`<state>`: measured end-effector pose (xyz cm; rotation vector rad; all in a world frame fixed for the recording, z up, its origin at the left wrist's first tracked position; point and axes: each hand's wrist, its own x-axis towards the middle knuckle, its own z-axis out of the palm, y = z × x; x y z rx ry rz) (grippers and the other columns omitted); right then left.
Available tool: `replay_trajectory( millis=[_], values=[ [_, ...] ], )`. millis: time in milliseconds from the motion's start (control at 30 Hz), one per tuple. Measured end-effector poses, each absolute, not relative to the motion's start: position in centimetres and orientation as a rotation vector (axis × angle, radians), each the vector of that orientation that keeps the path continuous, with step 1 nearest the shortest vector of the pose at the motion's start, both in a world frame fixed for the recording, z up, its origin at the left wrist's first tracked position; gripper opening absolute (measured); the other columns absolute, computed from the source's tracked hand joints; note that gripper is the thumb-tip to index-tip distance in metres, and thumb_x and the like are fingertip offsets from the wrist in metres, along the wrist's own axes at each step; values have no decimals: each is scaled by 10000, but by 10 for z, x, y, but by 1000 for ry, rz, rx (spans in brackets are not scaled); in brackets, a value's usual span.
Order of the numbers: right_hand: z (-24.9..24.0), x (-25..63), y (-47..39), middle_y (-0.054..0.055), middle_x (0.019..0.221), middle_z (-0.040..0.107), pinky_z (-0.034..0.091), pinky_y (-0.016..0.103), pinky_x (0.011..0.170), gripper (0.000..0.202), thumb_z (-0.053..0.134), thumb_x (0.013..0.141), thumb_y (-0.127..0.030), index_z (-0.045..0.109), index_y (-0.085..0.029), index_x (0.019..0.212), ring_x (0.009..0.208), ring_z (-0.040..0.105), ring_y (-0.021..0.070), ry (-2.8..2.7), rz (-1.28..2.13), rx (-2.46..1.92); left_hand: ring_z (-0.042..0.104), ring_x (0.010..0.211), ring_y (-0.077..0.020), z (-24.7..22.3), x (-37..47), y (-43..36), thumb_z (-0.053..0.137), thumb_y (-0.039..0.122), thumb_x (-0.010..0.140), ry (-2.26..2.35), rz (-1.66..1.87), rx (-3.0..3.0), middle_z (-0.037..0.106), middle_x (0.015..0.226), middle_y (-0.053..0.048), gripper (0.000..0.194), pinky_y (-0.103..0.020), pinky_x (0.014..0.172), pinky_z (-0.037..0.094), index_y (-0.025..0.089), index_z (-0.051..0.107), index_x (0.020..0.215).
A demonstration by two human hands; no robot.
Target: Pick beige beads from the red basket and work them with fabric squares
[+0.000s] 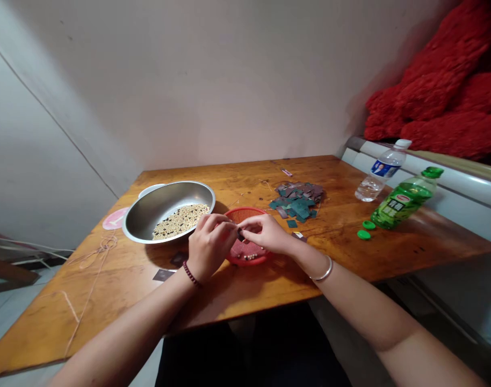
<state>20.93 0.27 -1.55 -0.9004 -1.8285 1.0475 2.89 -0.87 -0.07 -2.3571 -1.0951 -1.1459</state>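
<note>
My left hand (211, 242), with a beaded bracelet at its wrist, and my right hand (267, 234), with a silver bangle, meet over a red plastic basket (239, 215). Between their pinched fingertips is a small dark piece (240, 235), mostly covered by the fingers; its kind cannot be made out. A few small round pale and dark bits (250, 257) lie in the basket's bottom. Left of it, a tilted steel bowl (157, 207) holds many small cream and black grains (179, 221), beans or beads. Dark flat squares (164, 275) lie beside my left wrist.
A pile of green and brown flat squares (297, 200) lies behind my right hand. At the table's right stand a water bottle (382, 172) and a green drink bottle (406, 199), near two green caps (363, 235). Loose string (102, 247) and a pink disc (113, 219) lie left.
</note>
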Motion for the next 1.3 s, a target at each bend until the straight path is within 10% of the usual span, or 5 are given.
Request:
replay_trajectory(
  millis=[1300],
  values=[
    [-19, 208, 2, 68, 852, 706, 517, 255, 695, 241, 554, 757, -213, 683, -126, 941, 756, 657, 157, -1842, 1037, -896, 519, 836, -154, -1, 29, -7, 619, 244, 784, -1102, -1151, -2311, 623, 855, -14, 36, -284, 785, 449, 213, 636, 788]
  ],
)
